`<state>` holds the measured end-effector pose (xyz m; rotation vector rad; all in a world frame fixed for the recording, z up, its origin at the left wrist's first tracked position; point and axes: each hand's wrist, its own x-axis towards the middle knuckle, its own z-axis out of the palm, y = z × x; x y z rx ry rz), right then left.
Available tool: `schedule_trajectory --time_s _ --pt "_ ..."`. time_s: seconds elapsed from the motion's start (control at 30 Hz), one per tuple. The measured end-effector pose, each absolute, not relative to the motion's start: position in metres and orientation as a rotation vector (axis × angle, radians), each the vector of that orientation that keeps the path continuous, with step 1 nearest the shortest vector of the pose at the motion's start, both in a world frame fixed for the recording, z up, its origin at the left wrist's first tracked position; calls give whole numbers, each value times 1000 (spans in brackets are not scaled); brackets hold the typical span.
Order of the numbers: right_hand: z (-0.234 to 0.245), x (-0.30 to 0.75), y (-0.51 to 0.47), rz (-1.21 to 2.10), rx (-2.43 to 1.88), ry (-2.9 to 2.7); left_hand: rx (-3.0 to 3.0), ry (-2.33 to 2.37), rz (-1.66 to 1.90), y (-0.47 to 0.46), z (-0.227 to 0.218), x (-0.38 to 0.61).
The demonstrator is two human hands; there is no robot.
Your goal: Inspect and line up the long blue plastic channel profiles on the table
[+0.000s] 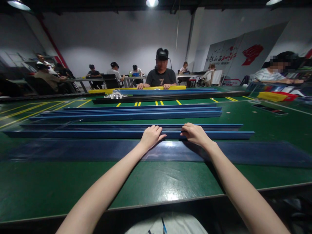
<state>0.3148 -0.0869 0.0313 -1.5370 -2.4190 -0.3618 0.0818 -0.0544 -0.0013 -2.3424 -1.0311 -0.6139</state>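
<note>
A long, flat blue strip (73,150) lies across the green table (156,185) in front of me. Just beyond it runs a long blue folded rail (219,134), and both my hands rest on that rail's near edge. My left hand (151,136) has its fingers curled over the edge, pressed together. A little to the right, my right hand (195,134) grips the same edge with bent fingers. The two hands are about a hand's width apart.
More long blue rails (131,114) lie farther back, then a black strip (170,97). Across the table a person in a dark shirt (161,77) holds a yellow rail (136,89). Another person (273,75) sits at the right by red and yellow sheets (275,96). More people sit behind.
</note>
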Motion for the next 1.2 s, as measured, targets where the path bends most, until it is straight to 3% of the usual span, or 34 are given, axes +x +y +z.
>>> schedule_trajectory --time_s 0.7,1.2 --pt "39 353 -91 -245 -1821 -2356 -2346 -979 -609 -53 -4 82" --pt "21 306 -89 -427 -1561 -2476 -2330 -987 -608 -54 -2 83"
